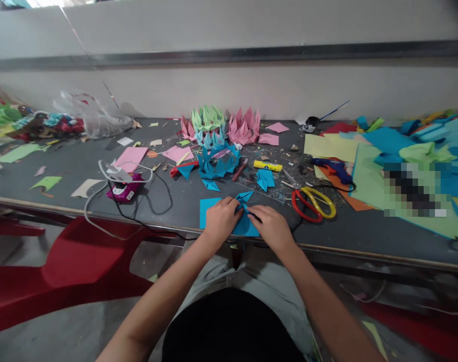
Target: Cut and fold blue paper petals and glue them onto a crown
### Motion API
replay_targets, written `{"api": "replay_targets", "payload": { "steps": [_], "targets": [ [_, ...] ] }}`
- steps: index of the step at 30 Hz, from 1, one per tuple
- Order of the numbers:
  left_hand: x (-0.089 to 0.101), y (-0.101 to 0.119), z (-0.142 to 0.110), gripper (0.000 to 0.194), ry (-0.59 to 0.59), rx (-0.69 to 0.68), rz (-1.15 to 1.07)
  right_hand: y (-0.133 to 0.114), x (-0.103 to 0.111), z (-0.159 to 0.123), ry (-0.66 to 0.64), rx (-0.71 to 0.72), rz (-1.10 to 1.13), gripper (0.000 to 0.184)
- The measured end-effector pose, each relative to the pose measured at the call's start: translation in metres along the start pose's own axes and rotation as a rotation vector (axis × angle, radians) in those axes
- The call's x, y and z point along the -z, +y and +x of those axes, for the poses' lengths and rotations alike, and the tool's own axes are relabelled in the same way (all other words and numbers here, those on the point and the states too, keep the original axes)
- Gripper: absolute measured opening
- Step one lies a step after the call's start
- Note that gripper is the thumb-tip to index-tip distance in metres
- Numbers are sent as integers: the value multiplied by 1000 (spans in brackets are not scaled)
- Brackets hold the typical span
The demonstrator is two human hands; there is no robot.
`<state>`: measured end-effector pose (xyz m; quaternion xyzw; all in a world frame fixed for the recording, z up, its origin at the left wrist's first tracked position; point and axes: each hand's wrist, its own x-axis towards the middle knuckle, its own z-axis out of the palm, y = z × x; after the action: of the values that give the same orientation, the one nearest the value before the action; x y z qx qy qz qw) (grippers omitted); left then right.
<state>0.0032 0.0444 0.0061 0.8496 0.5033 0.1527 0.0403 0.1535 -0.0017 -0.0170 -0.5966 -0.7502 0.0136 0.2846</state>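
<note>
The 2 hands (pixel 221 217) pinch folded blue paper (pixel 244 207) (a blue sheet (pixel 207 211) beneath), near a blue crown (pixel 210 171).

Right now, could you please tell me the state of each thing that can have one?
Small blue folded paper: under the fingertips
Left hand: fingers bent
Right hand: fingers bent
Yellow glue stick: lying sideways
Red-and-yellow-handled scissors: lying flat
Blue glue gun: lying sideways
Clear plastic bag: crumpled
Pale green paper crown: standing
</note>
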Motion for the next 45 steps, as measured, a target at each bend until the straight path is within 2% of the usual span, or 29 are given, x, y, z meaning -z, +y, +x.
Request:
{"api": "replay_targets", "payload": {
  "steps": [12, 19, 27, 45],
  "targets": [
    [3, -11, -11, 17, -5, -218, -63, 13, 1, 4, -64, 150, 1, 25],
    [2, -15, -6, 19, -36, -337, -100, 21, 4, 11, -115, 251, 37, 25],
    [6, -20, -3, 21, -99, -479, -81, 25, 5, 11, -124, 282, 50, 25],
    [11, -22, -1, 19, -149, -562, -21, 27, 10, 13, -172, 365, 10, 25]
  ]
}}
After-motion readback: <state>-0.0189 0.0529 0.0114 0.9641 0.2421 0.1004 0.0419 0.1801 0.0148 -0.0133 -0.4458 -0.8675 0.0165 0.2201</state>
